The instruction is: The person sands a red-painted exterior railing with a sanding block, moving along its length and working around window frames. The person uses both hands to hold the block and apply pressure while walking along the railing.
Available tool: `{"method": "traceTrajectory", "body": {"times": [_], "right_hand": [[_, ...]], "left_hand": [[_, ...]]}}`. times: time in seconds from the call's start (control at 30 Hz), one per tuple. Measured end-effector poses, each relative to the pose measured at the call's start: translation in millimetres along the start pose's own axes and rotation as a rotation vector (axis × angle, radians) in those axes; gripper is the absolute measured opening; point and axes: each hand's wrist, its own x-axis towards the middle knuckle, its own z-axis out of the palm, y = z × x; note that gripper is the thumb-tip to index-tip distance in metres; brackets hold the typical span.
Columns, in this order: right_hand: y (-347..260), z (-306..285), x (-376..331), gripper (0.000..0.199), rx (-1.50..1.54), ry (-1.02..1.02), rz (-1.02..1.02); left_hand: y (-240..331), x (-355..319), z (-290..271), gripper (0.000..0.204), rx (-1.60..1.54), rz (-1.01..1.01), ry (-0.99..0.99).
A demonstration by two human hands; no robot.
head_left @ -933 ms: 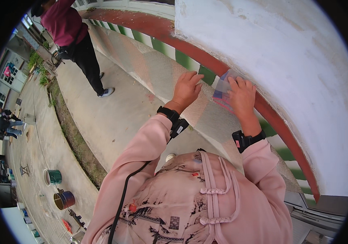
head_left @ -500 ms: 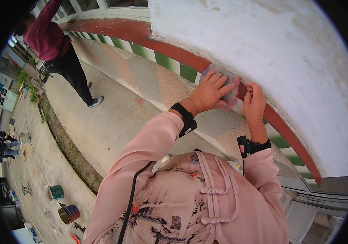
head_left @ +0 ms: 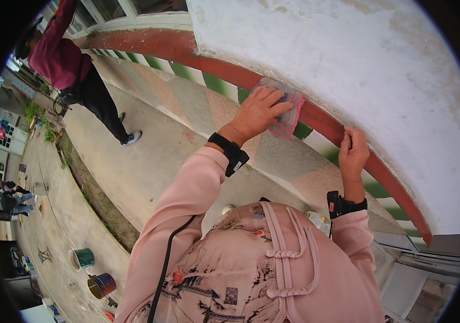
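hands [head_left: 257, 113] now farther apart

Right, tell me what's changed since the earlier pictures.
The right hand has let go of the sheer pink-edged cloth and moved off to its right, beside the red ledge. The left hand, off it at first, now lies on the cloth. Unchanged: the cloth is on the ledge, and the person in maroon stands at upper left.
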Motion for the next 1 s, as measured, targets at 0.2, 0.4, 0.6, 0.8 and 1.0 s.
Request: {"method": "traceTrajectory", "body": {"times": [0.2,0.4,0.6,0.8,1.0], "right_hand": [[0,2,1,0.02,-0.065,0.032,-0.042],[-3,2,0,0.02,-0.079,0.024,-0.015],[-6,2,2,0.019,-0.14,0.008,-0.031],[-9,4,5,0.018,-0.124,0.014,-0.042],[-13,4,7,0.017,-0.075,0.038,-0.049]], "left_hand": [[-48,-14,-28,0.069,-0.03,-0.123,-0.08],[-95,-22,-46,0.063,0.02,-0.163,-0.125],[-133,-32,-58,0.062,0.062,-0.217,-0.12],[-137,-36,-49,0.061,0.134,-0.193,-0.063],[-115,-29,-49,0.054,0.103,-0.217,-0.073]]}}
